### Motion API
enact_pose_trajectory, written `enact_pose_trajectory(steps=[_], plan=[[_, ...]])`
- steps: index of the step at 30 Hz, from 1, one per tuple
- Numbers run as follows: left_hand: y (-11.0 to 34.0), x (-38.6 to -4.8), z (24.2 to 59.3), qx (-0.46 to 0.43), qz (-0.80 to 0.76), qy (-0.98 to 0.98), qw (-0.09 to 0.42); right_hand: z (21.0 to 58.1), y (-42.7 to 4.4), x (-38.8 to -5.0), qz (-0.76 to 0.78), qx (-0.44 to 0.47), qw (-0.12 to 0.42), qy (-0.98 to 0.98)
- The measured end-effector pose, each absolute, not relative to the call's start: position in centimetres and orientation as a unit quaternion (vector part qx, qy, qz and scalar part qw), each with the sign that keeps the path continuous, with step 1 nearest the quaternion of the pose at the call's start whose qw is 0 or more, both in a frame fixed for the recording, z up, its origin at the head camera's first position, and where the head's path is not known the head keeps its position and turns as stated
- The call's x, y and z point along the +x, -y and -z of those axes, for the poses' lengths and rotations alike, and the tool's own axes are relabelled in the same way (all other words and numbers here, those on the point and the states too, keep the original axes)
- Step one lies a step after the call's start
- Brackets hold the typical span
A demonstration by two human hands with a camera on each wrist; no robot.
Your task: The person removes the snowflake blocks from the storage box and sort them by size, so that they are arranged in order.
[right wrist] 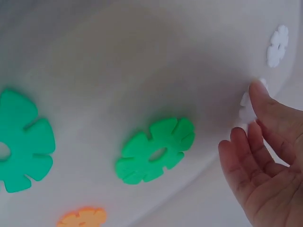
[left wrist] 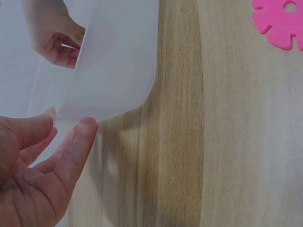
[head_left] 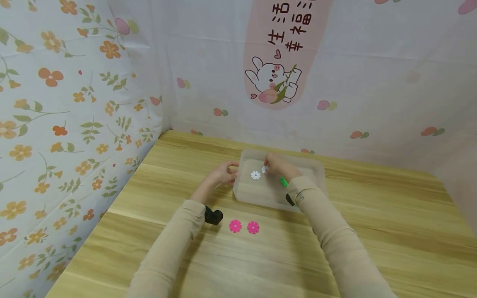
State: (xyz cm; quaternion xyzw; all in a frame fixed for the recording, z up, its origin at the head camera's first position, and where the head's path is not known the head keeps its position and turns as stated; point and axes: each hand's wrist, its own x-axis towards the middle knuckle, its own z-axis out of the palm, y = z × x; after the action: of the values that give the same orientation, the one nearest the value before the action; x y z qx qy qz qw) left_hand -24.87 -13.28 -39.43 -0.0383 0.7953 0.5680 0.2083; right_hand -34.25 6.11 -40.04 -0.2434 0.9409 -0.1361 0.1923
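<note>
Wood-grain table (head_left: 372,215); near its far edge a translucent white bin (head_left: 268,203), long axis running roughly with that edge.

Left hand (head_left: 224,174): outside the bin's left wall, by a rounded corner, fingers loosely extended, tips at the plastic, not wrapped round it.

Right hand (head_left: 277,164): in over the bin, thumb and fingers drawn to a narrow gap. At that gap, one white snowflake disc (right wrist: 247,109), partly covered by the thumb. Blurred there; cannot tell whether the pinch has closed on it or only touches.

Key relation: this disc lies to the left of the right palm, right at its fingertips, in the left half of the bin. Round, so no long axis to match. Right hand much the nearer; left wall stands between disc and left hand.

Second white snowflake disc (head_left: 255,175): just beside, closer to the left wall.

Other discs: two pink snowflake discs (head_left: 235,226) on the table, off the bin's near-left corner; inside the bin, bright green (right wrist: 139,161), teal-green (right wrist: 21,137) and orange (right wrist: 75,218), all apart from the fingertips
</note>
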Motion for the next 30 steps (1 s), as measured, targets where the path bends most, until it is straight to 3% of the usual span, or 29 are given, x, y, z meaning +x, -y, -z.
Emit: enact_pose_trajectory(steps=[5, 6, 9, 12, 13, 16, 20, 26, 30], plan=[[13.1, -25.7, 40.8, -0.054, -0.559, -0.800, 0.211, 40.2, -6.5, -34.1, 0.157, -0.226, 0.195, -0.942], [13.0, -25.7, 40.8, -0.057, -0.561, -0.797, 0.214, 42.8, -7.2, -36.1, 0.177, -0.239, 0.184, -0.937], [13.0, -25.8, 40.8, -0.059, -0.565, -0.794, 0.218, 45.6, -7.9, -38.5, 0.198, -0.245, 0.188, -0.930], [13.1, -25.7, 40.7, -0.060, -0.566, -0.793, 0.218, 52.3, -9.4, -43.9, 0.227, -0.279, 0.175, -0.916], [13.2, -25.7, 40.7, -0.059, -0.565, -0.794, 0.217, 52.3, -9.3, -43.9, 0.220, -0.276, 0.179, -0.918], [13.3, -25.7, 40.8, -0.060, -0.566, -0.793, 0.218, 57.2, -10.4, -47.6, 0.243, -0.299, 0.163, -0.908], [13.3, -25.7, 40.7, -0.055, -0.568, -0.790, 0.224, 56.3, -10.6, -46.6, 0.248, -0.287, 0.173, -0.909], [13.2, -25.7, 40.3, -0.058, -0.568, -0.787, 0.231, 49.1, -10.2, -40.7, 0.254, -0.294, 0.197, -0.900], [13.9, -26.9, 42.7, -0.033, -0.585, -0.780, 0.221, 49.1, -10.6, -40.6, 0.279, -0.292, 0.212, -0.890]])
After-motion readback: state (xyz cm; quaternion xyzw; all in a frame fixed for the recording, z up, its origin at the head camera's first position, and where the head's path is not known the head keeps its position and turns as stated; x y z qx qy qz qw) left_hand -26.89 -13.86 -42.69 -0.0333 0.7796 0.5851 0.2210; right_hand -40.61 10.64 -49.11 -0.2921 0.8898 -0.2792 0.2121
